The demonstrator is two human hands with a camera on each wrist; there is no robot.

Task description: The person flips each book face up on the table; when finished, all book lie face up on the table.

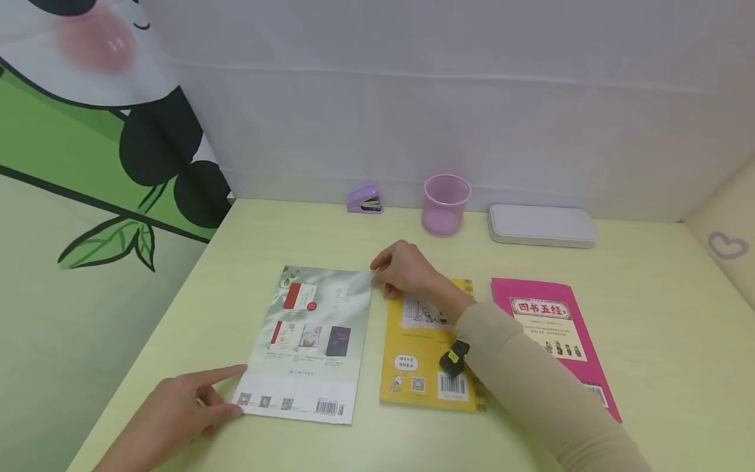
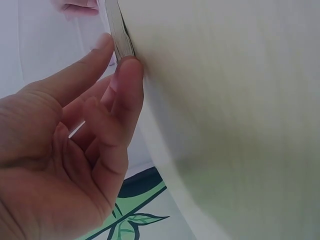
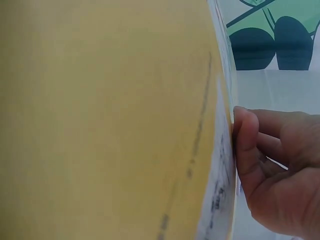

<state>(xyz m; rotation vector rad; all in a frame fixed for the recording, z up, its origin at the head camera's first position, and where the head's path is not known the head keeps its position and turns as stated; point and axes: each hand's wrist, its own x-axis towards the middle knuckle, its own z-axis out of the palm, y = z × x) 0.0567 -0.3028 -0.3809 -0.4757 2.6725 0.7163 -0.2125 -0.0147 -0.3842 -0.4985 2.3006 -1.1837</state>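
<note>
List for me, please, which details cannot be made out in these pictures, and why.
Pale green book, head view: its finest print is too small to read.
Yellow book, head view: the right sleeve hides part of its right side; right wrist view: its print is blurred.
Pink book, head view: its lower left part lies behind that sleeve.
Right hand, left wrist view: the top edge cuts it off.

Study desk (image 1: pixel 224 295); can't tell home or school. Books (image 1: pixel 309 347), stapler (image 1: pixel 358 198), pink pencil cup (image 1: pixel 442 219), pencil box (image 1: pixel 541 225), cartoon panda (image 1: pixel 159 141).
</note>
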